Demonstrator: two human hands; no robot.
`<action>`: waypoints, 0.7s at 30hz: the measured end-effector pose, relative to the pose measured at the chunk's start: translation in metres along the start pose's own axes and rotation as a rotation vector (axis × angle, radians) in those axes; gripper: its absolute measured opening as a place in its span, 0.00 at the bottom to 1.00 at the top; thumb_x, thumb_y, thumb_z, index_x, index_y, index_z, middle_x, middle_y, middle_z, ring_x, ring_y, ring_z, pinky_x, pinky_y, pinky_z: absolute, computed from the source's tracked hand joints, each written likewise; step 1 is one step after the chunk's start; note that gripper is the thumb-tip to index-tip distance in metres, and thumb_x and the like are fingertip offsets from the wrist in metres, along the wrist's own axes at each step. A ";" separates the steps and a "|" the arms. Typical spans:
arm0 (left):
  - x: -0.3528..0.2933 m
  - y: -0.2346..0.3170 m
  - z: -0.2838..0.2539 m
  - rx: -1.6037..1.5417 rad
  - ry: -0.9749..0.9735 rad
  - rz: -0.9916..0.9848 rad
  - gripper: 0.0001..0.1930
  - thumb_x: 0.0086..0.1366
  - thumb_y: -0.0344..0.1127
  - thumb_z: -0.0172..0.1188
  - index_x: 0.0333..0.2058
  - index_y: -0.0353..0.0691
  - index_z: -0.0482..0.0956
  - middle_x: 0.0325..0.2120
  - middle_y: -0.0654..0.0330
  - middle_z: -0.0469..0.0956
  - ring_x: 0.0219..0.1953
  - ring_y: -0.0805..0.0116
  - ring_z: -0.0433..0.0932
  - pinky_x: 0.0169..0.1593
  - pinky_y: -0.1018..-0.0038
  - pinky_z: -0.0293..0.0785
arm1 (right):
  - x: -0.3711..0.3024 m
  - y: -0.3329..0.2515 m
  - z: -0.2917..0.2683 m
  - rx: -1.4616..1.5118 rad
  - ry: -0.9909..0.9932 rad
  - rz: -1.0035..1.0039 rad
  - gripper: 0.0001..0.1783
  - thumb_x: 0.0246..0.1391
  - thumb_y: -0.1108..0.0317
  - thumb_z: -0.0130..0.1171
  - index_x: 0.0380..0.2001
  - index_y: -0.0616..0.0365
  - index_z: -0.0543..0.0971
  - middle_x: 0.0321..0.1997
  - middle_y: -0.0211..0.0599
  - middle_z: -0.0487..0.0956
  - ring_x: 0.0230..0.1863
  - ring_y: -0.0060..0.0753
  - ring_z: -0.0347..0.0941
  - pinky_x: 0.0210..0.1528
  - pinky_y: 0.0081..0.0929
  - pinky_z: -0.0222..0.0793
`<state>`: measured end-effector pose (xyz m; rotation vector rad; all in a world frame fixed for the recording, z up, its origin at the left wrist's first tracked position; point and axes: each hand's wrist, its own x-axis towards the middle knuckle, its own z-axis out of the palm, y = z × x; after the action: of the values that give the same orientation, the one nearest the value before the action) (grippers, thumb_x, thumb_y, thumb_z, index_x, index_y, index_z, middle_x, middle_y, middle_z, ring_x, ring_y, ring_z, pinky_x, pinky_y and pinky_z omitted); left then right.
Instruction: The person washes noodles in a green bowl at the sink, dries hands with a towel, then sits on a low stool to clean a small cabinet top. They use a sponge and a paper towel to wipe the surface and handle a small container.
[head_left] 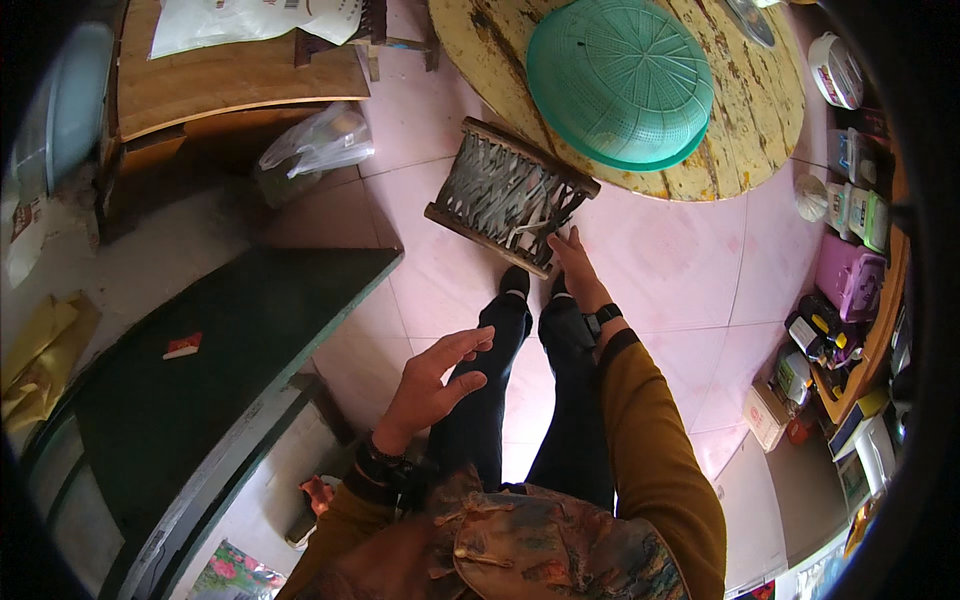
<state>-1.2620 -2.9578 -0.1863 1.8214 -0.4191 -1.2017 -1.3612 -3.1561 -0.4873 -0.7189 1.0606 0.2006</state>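
While pink tiles of floor [660,270] run through the middle of the frame, a dark green desk [230,350] takes the whole left and lower left. Bottom centre, here's the person [560,545], in mustard sleeves, patterned apron and dark trousers, feet near the centre. Up top, right of centre, sits a round table [750,135], its yellow surface badly worn. Over at upper left, it's a brown cabinet [235,100]. Perched on that table, dome up: a green colander [620,80].

Now to the stool [505,195], woven between wooden rails, standing askew just above centre, right at the person's feet, its upper rail meeting the table's edge in view. Left of it, a clear plastic bag [320,145] slumps beside the cabinet.

And the hands! Left hand [430,385], left of centre: nothing in it, fingers loosely bent, thumb well apart, hanging above the leg. Right hand [578,275], just right of centre: fingers stretched out at the stool's right end, though whether they grip it, one cannot tell.

Far right, a purple box [850,275]; on the right wrist, a black watch [603,318]; and smallest of all, a red-and-white scrap [183,346] on the desk.
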 end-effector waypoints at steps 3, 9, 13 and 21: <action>-0.003 0.004 -0.003 0.037 0.004 -0.005 0.28 0.64 0.30 0.65 0.62 0.41 0.72 0.54 0.55 0.78 0.55 0.65 0.78 0.57 0.70 0.73 | 0.004 0.007 0.004 -0.038 -0.027 -0.001 0.34 0.63 0.62 0.61 0.66 0.67 0.63 0.62 0.39 0.74 0.59 0.34 0.68 0.60 0.30 0.63; -0.008 0.033 0.002 0.103 -0.050 0.047 0.27 0.65 0.33 0.65 0.62 0.41 0.73 0.54 0.55 0.78 0.54 0.64 0.78 0.57 0.69 0.73 | -0.010 0.038 0.013 -0.196 0.017 -0.090 0.18 0.61 0.64 0.61 0.51 0.62 0.79 0.44 0.24 0.81 0.44 0.19 0.72 0.48 0.20 0.65; -0.011 0.066 0.012 0.129 -0.106 0.118 0.26 0.65 0.32 0.65 0.62 0.41 0.73 0.53 0.55 0.79 0.54 0.64 0.78 0.56 0.69 0.74 | -0.041 0.031 0.026 -0.211 -0.035 -0.167 0.11 0.60 0.66 0.61 0.43 0.58 0.82 0.36 0.22 0.79 0.37 0.17 0.70 0.40 0.21 0.65; -0.029 0.130 0.015 0.234 -0.276 0.320 0.27 0.63 0.28 0.65 0.62 0.40 0.73 0.53 0.53 0.79 0.52 0.64 0.80 0.55 0.70 0.75 | -0.170 -0.029 0.050 0.077 -0.080 -0.128 0.09 0.58 0.65 0.65 0.34 0.60 0.80 0.32 0.27 0.78 0.30 0.23 0.73 0.33 0.23 0.72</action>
<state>-1.2647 -3.0163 -0.0662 1.7000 -1.0051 -1.2172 -1.3947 -3.1155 -0.3160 -0.7010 0.9381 0.0773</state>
